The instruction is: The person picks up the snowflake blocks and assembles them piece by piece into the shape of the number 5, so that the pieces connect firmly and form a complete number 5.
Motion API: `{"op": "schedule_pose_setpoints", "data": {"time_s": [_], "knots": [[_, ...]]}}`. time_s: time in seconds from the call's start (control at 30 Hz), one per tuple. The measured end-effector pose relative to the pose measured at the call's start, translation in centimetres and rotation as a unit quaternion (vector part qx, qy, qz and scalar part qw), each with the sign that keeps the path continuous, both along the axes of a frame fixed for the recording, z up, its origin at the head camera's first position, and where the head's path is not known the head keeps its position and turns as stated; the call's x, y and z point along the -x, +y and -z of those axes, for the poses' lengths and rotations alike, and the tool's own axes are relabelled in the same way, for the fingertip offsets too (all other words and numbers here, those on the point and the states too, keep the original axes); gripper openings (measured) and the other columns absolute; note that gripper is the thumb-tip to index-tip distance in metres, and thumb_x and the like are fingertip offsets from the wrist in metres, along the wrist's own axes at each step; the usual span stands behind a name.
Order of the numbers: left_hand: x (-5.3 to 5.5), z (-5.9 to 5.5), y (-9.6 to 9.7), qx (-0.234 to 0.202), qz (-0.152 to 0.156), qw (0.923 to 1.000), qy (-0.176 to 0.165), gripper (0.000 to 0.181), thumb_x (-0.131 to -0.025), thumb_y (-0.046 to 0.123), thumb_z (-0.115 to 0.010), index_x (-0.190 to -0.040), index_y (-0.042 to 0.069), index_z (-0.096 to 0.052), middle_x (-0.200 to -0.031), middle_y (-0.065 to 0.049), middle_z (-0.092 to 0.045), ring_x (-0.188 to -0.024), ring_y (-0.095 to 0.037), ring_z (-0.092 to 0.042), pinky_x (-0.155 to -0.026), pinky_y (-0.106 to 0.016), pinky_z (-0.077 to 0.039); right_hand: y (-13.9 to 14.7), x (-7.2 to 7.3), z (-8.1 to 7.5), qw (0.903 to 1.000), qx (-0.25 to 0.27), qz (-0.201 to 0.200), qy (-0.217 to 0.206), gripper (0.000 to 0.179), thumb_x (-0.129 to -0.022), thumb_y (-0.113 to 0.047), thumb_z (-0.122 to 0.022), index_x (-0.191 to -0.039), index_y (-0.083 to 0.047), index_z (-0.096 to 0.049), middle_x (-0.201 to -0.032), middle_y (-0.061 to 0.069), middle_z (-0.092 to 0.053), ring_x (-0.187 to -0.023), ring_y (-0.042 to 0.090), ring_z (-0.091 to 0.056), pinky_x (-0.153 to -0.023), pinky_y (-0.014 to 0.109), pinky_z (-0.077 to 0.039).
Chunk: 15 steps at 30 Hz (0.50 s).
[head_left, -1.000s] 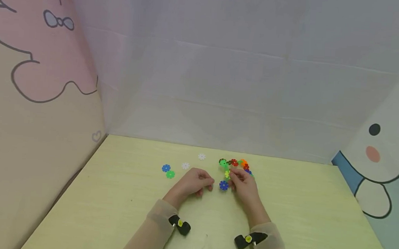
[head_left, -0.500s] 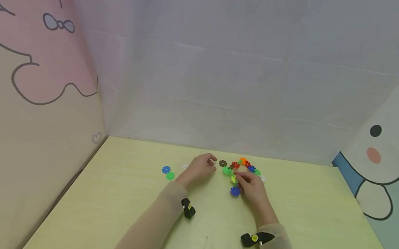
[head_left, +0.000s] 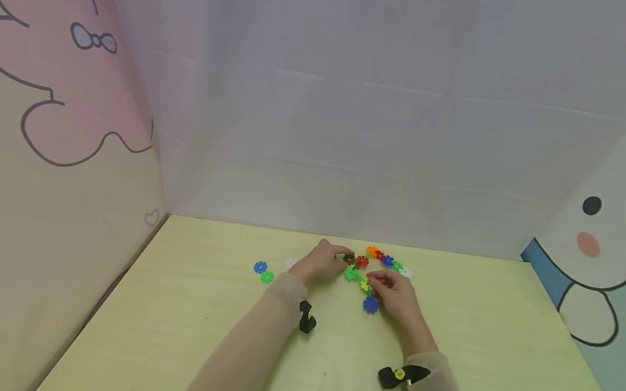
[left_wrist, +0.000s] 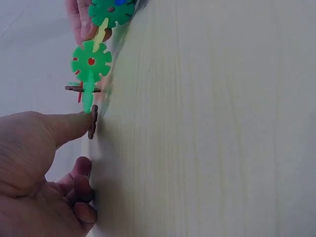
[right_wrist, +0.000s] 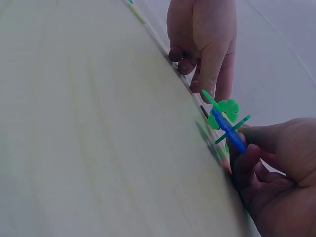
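Observation:
Slotted plastic flower discs are joined into a bent chain. My right hand [head_left: 395, 291] pinches the chain beside its yellow disc [head_left: 365, 285]. A dark blue disc [head_left: 371, 305] forms the near end, with a green disc [head_left: 351, 274] up to the left. Beyond, the row curves through a red disc [head_left: 362, 261], an orange disc [head_left: 372, 252] and on to a white disc [head_left: 406, 272]. My left hand [head_left: 322, 264] has thumb and index finger at a brown disc [left_wrist: 93, 122], which shows edge-on in the left wrist view, close by the green part of the chain. Its other fingers are curled.
Left of the hands, a loose blue disc [head_left: 260, 267] and a light green disc [head_left: 267, 277] lie on the pale wooden table [head_left: 175, 330]. A white disc [head_left: 290, 263] is partly behind the left forearm. A pale curtain [head_left: 317, 130] hangs behind the table.
My left hand has moved forward and right, and its fingers have come onto the brown disc. My right hand has shifted slightly right with the chain, still pinching it.

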<state>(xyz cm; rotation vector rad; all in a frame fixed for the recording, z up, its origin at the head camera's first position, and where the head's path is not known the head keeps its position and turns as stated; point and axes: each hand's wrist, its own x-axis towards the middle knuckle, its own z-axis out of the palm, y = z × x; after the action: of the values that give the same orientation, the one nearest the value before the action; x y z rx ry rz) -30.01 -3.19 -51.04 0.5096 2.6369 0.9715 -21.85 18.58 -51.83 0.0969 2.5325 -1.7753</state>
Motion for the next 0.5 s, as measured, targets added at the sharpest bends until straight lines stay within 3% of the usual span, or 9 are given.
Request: {"op": "schedule_pose_setpoints", "data": {"time_s": [0.2,0.37,0.5], "knots": [[-0.6,-0.3,-1.2,-0.027,0.001,0.9991,0.032,0.028,-0.101,0.008,-0.075,-0.125,0.021,-0.082,-0.127,-0.003,-0.074,-0.106,-0.021,-0.063,-0.097,-0.041,-0.053,-0.2,0.2,0.2,1.0,0.007,-0.003,0.001,0.018,-0.107,-0.004,-0.07,-0.119,0.007,-0.077,-0.099,0.013,-0.078,-0.077,0.014,-0.066,-0.068,0.021,-0.056],[-2.1,-0.6,-2.2,0.006,-0.006,0.9985,0.054,0.019,-0.097,0.009,-0.079,-0.115,0.014,-0.079,-0.102,-0.005,-0.069,-0.092,-0.019,-0.057,-0.088,-0.039,-0.05,-0.6,0.2,0.5,1.0,0.003,-0.006,0.005,0.016,-0.105,-0.003,-0.071,-0.117,0.006,-0.078,-0.099,0.013,-0.078,-0.078,0.015,-0.067,-0.068,0.022,-0.056],[-4.1,-0.8,-2.7,0.031,-0.031,0.9984,0.037,0.016,-0.097,0.013,-0.08,-0.11,0.011,-0.071,-0.101,-0.006,-0.062,-0.09,-0.021,-0.055,-0.083,-0.039,-0.05,-1.3,0.0,0.5,0.9998,-0.002,-0.02,0.003,0.015,-0.104,-0.003,-0.073,-0.115,0.005,-0.078,-0.097,0.012,-0.078,-0.079,0.015,-0.07,-0.068,0.023,-0.058]]}}
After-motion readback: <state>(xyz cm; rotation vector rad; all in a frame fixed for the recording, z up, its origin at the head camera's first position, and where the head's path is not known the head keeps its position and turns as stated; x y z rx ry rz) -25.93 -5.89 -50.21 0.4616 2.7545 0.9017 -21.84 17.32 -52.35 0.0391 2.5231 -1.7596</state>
